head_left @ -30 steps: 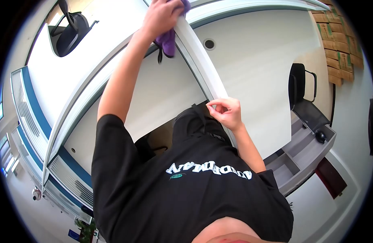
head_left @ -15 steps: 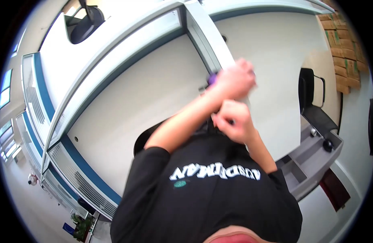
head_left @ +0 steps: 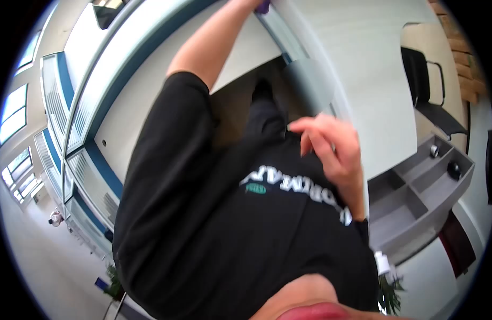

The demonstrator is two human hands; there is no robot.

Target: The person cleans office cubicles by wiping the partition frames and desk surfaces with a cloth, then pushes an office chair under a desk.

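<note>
The purple cloth (head_left: 263,7) is at the upper edge of the view, beside the left hand (head_left: 252,2); this hand is mostly cut off, so I cannot tell its grip. The right hand (head_left: 335,148) is partly open, fingers loosely bent, before the black shirt (head_left: 240,234).

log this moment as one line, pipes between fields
left hand: mostly out of frame, at purple cloth, grip unclear | right hand: part-curled, nothing visible in it | nearby: white desk, black chair
</note>
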